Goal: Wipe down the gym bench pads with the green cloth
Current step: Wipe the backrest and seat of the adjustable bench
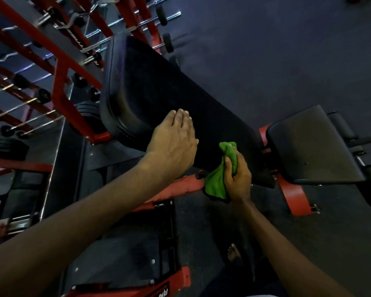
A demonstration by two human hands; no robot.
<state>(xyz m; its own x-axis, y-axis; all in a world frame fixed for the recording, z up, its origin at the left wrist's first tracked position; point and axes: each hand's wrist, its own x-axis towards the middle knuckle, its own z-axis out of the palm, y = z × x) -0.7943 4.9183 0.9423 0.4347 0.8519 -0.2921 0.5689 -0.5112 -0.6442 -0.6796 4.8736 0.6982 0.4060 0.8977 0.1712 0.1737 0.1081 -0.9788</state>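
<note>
Bunching the crumpled green cloth (217,181) in curled fingers, the right hand (238,179) holds it at the near edge of the long black padded backrest (159,93). The left hand (172,142) lies flat on that backrest, fingers straight. A smaller black seat pad (313,144) sits just beside the backrest's lower end.

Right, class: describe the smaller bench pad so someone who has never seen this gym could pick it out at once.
Find the long black back pad slanting across the middle, under the left hand. Follow it to its lower right end, past the red frame joint. There sits the seat pad: shorter and squarer than its neighbour, untouched by either hand.
</note>
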